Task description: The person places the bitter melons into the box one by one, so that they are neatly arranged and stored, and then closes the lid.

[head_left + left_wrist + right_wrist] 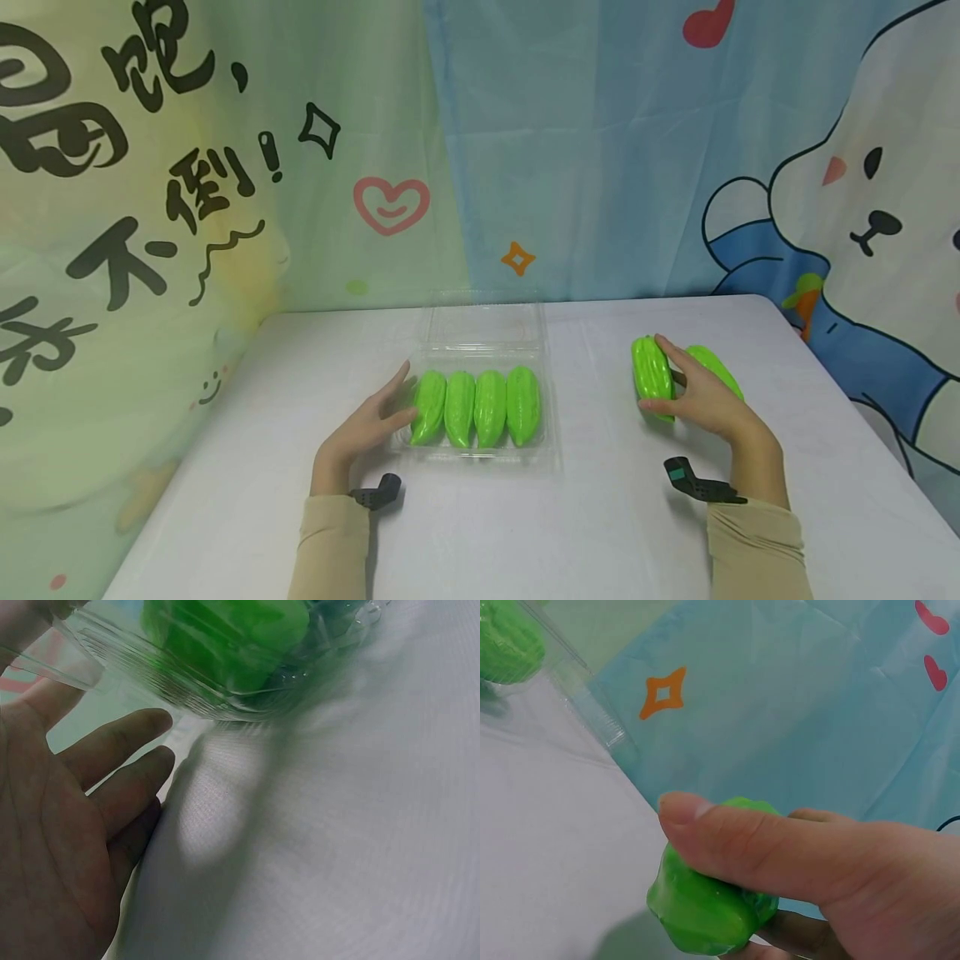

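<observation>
My right hand pinches a green toy gourd at mid-body, right of the clear tray (light, ridged plastic, I judge). My left hand rests flat-fingered against the tray's left wall.

A bright green ridged toy gourd sits in the grip of the right hand, thumb along one side and fingers over the top, its long axis pointing away from the person, low over the white desk. A second matching gourd lies on the desk just right of it, partly hidden by the hand.
</observation>
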`<control>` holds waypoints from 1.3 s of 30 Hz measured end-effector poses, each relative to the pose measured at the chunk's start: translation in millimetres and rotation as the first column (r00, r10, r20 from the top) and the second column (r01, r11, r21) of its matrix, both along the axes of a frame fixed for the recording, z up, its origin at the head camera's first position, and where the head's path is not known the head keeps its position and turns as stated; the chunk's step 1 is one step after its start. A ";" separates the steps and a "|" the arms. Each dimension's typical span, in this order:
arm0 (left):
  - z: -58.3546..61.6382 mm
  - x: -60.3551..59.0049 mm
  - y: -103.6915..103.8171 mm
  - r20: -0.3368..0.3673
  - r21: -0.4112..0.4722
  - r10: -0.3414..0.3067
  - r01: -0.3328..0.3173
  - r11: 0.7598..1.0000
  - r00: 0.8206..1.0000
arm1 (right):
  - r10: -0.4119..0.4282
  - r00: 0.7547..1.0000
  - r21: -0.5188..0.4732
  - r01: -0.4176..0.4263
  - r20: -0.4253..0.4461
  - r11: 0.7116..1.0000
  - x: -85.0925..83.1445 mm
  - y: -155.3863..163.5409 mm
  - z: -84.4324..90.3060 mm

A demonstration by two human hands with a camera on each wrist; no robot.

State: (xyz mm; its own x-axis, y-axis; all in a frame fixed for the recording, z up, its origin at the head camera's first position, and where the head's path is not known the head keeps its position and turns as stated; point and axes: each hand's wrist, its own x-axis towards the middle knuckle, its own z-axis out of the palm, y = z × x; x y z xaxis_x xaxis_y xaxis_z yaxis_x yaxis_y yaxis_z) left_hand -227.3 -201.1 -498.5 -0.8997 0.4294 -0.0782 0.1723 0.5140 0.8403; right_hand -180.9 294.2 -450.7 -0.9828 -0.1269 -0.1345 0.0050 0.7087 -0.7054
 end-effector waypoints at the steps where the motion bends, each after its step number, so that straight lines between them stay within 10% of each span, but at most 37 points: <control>1: -0.2 0.0 -0.1 -0.001 0.002 0.000 0.000 1.000 1.000 | 0.001 1.000 0.001 -0.001 -0.002 1.000 0.0 -0.6 0.6; 39: -0.9 0.1 0.1 -0.015 -0.022 0.004 -0.005 1.000 1.000 | 0.044 0.989 -0.093 -0.057 -0.144 0.994 -2.6 -35.0 20.2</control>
